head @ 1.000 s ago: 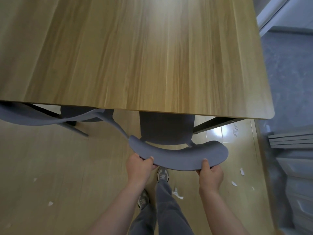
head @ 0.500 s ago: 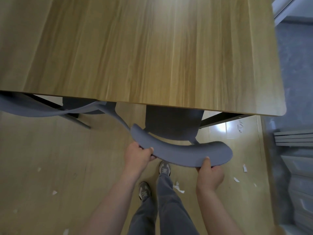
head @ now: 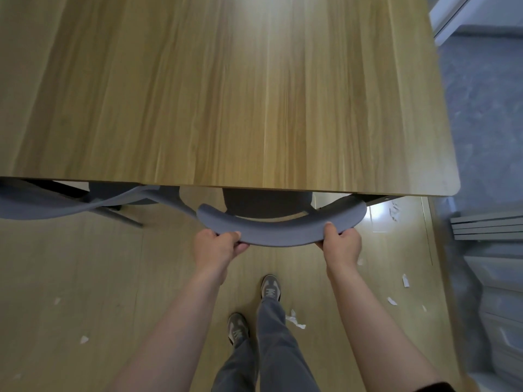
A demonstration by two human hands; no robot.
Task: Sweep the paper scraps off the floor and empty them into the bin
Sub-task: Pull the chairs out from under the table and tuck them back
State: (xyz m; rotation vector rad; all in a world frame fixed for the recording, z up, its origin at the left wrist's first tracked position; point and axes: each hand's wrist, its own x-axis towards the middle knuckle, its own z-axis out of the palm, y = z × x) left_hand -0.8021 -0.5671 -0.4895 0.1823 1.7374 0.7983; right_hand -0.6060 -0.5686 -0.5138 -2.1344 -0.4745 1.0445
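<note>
Both my hands grip the curved grey backrest of a chair (head: 283, 233) tucked under the wooden table (head: 226, 94). My left hand (head: 219, 247) holds its left part, my right hand (head: 341, 244) its right part. White paper scraps lie on the wooden floor: one by my right foot (head: 294, 321), some at the right (head: 406, 280) (head: 392, 300), some under the table's right corner (head: 394, 212), and small ones at the left (head: 84, 339) (head: 57, 300). No broom, dustpan or bin is in view.
A second grey chair (head: 42, 205) stands at the left, partly under the table. Grey drawer units (head: 498, 306) and stacked grey panels (head: 486, 229) line the right edge. My two feet (head: 254, 309) stand on the floor just behind the chair.
The chair's backrest has moved toward the table, its seat further under the tabletop. My arms are stretched further forward, both hands still gripping the backrest.
</note>
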